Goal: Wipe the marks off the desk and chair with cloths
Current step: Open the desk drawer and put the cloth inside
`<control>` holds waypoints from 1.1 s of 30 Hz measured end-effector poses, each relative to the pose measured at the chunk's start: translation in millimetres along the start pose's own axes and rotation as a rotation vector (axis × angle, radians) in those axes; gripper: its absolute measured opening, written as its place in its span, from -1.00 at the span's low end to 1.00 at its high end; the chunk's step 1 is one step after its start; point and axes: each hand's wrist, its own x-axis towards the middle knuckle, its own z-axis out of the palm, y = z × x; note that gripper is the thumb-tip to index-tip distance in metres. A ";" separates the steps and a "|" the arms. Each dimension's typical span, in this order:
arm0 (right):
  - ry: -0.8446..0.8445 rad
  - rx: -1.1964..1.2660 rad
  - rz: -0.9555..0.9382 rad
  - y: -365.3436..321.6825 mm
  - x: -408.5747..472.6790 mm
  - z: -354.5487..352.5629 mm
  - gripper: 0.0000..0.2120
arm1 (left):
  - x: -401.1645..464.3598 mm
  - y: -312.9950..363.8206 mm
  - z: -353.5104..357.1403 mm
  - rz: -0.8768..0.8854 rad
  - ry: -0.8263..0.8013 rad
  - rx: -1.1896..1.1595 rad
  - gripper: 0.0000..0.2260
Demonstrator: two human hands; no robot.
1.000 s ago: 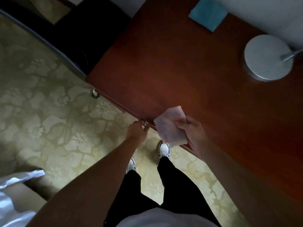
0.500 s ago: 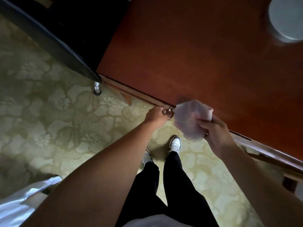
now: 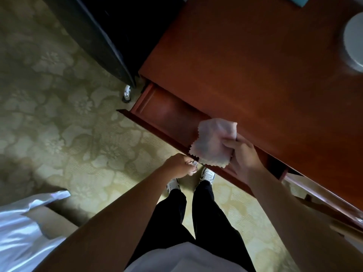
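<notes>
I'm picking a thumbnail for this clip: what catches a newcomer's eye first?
The pale pink cloth gripped in the right hand, over the open drawer of the red-brown desk. Just below, the left hand grips the drawer's metal ring pull.

Dim, soft-focus wide-angle view, dark at the upper left, with the carpet [image 3: 64, 118] in patchy shadow
</notes>
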 end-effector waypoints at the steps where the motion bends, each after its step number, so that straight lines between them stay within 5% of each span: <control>1: -0.020 -0.002 -0.008 1.5 -0.5 5.2 -0.72 | -5.2 -5.8 1.3 -0.018 -0.033 0.003 -0.82; 6: -0.043 -0.097 -0.025 10.2 -2.9 14.3 -0.75 | -26.6 -21.9 9.7 -0.266 -0.298 -0.007 -0.73; 12: 0.052 -0.183 0.005 39.5 -7.1 7.3 -0.79 | -51.2 -41.7 27.8 -0.298 -0.257 0.290 -0.65; 17: 0.070 -0.173 0.011 59.8 -5.2 -3.9 -0.75 | -64.7 -14.4 6.6 -0.153 -0.212 0.480 -0.65; 23: 0.027 -0.102 0.029 65.0 -14.1 -12.8 -0.68 | -41.9 39.1 -21.6 0.160 0.174 0.154 -0.87; 27: -0.041 0.062 0.085 68.6 -23.1 -12.7 -0.61 | -31.3 34.5 -12.0 0.080 0.066 -0.207 -0.46; 30: -0.045 0.162 0.119 76.7 -21.9 -16.9 -0.54 | -25.9 24.3 -7.3 0.048 0.006 -0.358 -0.77; 33: -0.022 0.137 0.124 80.7 -21.3 -17.7 -0.69 | -25.8 18.2 -15.1 0.007 0.118 -0.339 -0.72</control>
